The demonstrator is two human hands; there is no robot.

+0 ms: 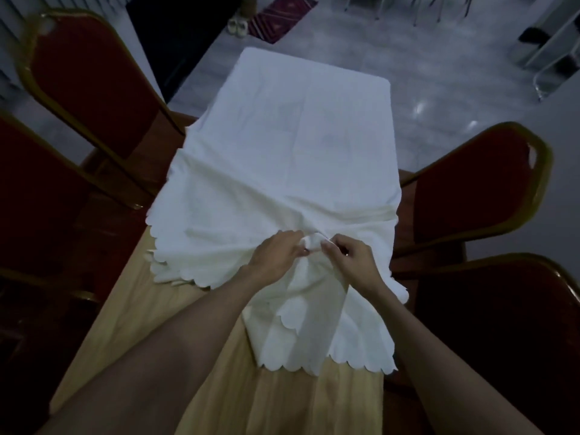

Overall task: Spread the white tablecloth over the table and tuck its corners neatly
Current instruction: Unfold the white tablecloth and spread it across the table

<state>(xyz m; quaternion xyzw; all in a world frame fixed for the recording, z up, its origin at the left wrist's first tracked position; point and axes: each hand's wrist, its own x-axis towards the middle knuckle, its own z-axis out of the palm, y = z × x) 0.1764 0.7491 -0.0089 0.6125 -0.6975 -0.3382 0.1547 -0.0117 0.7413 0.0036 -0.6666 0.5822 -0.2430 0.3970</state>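
Note:
A white tablecloth (298, 136) with a scalloped hem covers the far part of a long narrow table. Its near part lies bunched in folds and hangs in layers over a beige undercloth (150, 324) on the table's near end. My left hand (276, 255) and my right hand (351, 259) meet at the middle of the near edge. Each pinches the same small gathered fold of the white cloth between thumb and fingers. The table's surface itself is hidden under the cloths.
Red padded chairs with gold frames stand close on both sides: two on the left (88, 89) and two on the right (470, 189). Beyond the table lies a glossy grey floor (423, 73) with a patterned mat (282, 17) and metal chair legs at the far right.

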